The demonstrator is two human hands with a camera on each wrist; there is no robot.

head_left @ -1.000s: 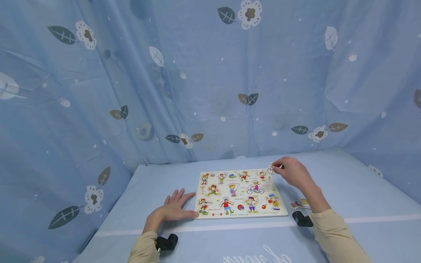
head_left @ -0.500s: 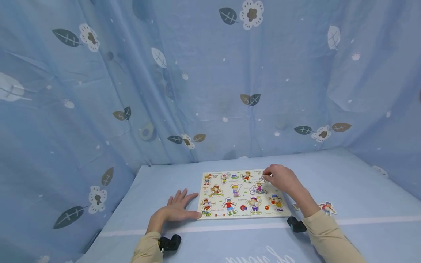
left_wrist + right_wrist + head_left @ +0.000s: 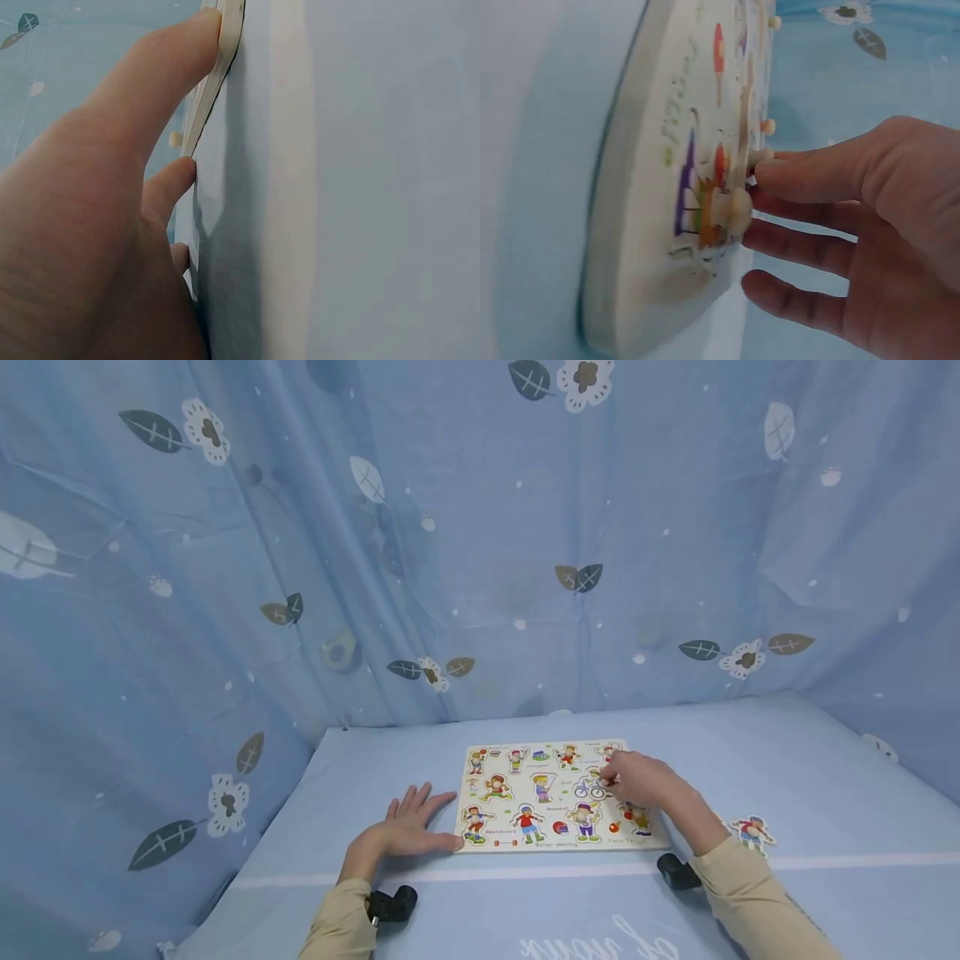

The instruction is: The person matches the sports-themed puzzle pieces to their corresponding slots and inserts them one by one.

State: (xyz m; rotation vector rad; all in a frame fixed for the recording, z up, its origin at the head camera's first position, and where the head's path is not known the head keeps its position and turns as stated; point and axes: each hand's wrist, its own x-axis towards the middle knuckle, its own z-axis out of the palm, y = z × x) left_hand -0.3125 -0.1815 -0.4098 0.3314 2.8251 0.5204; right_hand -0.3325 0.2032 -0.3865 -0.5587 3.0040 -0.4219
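Observation:
A wooden knobbed puzzle board point(image 3: 504, 817) printed with sports figures lies flat on the table. My left hand point(image 3: 408, 832) rests beside its left edge with fingers spread. In the left wrist view, the thumb point(image 3: 176, 64) touches the board's near-left corner. My right hand point(image 3: 645, 778) is over the board's right half. Its thumb and forefinger pinch the small wooden knob point(image 3: 760, 157) of a cyclist puzzle piece point(image 3: 589, 790), at the bicycle picture; the hand partly hides it. Below that knob stands the rounder knob point(image 3: 739, 212) of the table tennis piece.
A loose puzzle piece of a figure in red and blue point(image 3: 752, 832) lies right of the board, near the right sleeve point(image 3: 738, 885). Part of another piece shows by that forearm. A blue patterned curtain point(image 3: 480, 568) hangs behind the table.
My right hand has carried the cyclist piece from beyond the board's top-right corner, past the tennis figure, nearer to me over the bicycle picture. The left hand stays at the corner.

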